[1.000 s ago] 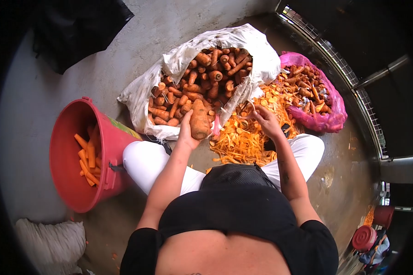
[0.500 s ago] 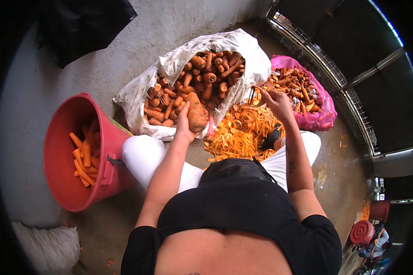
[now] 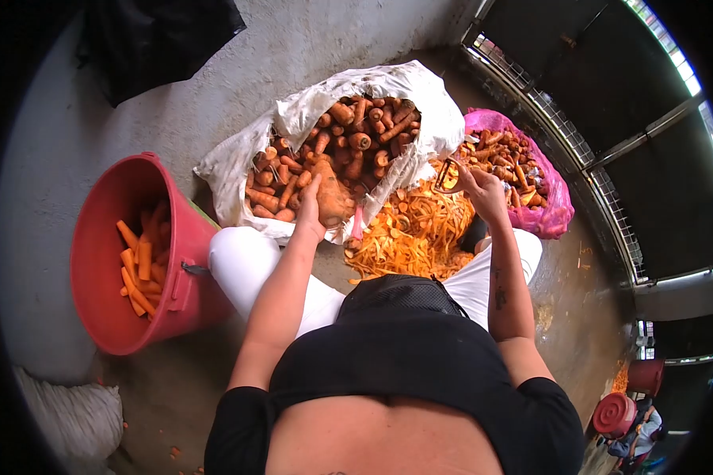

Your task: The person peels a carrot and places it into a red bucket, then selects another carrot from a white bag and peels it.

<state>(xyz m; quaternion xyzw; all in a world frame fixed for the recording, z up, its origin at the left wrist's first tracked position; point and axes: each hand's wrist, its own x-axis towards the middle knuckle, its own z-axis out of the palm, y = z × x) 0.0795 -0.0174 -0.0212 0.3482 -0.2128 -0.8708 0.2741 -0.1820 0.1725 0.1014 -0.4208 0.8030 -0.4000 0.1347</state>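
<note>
My left hand [image 3: 310, 207] is closed around a thick, unpeeled carrot [image 3: 334, 198], held upright in front of an open white sack [image 3: 245, 150] of carrots. The carrot looks slightly blurred. In my right hand [image 3: 483, 190] is a peeler [image 3: 449, 176], its blade frame pointing left, apart from the carrot. Beneath the peeler, between my legs and the sack, spreads a heap of orange carrot peelings [image 3: 408, 237]. Left of my knee stands a red bucket [image 3: 95, 261] with several peeled carrots [image 3: 141, 269] inside.
A pink sack [image 3: 558, 206] full of carrot pieces stands at the right, beside the white one. A pale sack [image 3: 75, 419] lies at the lower left. Black plastic [image 3: 154, 47] hangs by the wall. Far right, another person [image 3: 648, 431] is near red containers [image 3: 615, 415].
The carrot in my left hand has tilted and turned slightly. My right hand still holds the peeler, whose blade frame has turned. The whole view has shifted a little.
</note>
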